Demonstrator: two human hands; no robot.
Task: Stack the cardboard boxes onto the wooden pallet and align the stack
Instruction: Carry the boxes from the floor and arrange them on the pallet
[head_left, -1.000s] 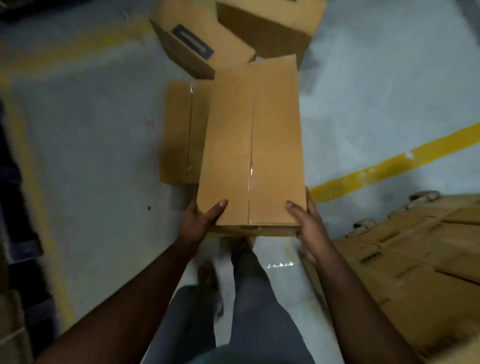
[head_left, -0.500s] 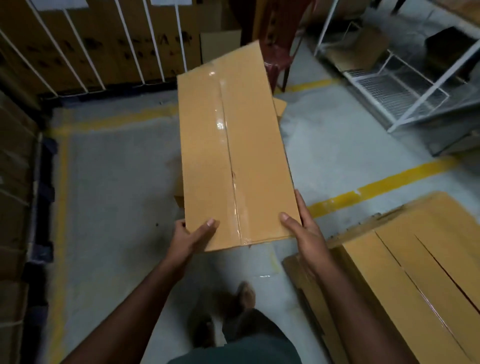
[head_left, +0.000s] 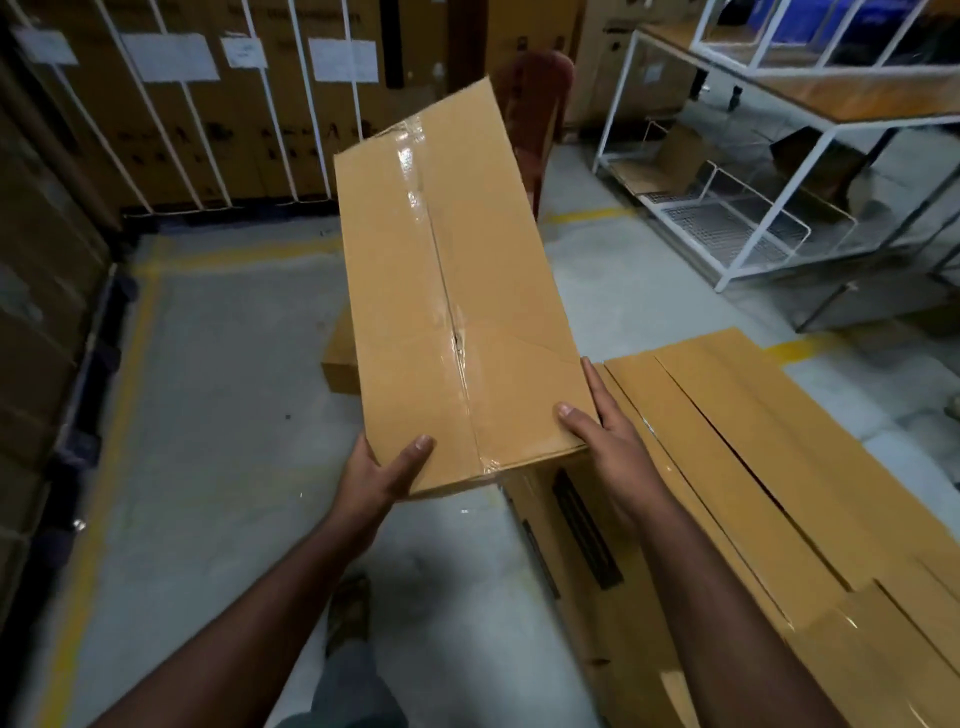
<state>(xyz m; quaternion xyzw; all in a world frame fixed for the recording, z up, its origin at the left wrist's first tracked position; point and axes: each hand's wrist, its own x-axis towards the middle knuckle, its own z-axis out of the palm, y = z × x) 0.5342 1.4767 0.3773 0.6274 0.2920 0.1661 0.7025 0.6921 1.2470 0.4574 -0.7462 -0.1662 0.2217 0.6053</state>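
While both hands, left (head_left: 383, 470) and right (head_left: 607, 436), grip its near corners, the taped cardboard box (head_left: 452, 291) stays sealed, contents hidden.

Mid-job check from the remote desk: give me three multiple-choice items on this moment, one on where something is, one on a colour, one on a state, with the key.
1. Where is the stack of boxes relative to the carried box?
A. To its right and lower
B. To its left
C. Above it

2. What colour are the floor lines?
A. Red
B. Yellow
C. Blue

3. How is the carried box held?
A. By one hand only
B. Resting on the floor, untouched
C. In the air, gripped at its near end by both hands

Key:
1 A: the stacked tops lie right of the box, below its near end.
2 B: the painted floor stripes are yellow.
3 C: the left hand and the right hand each clasp a near corner, thumbs on top.
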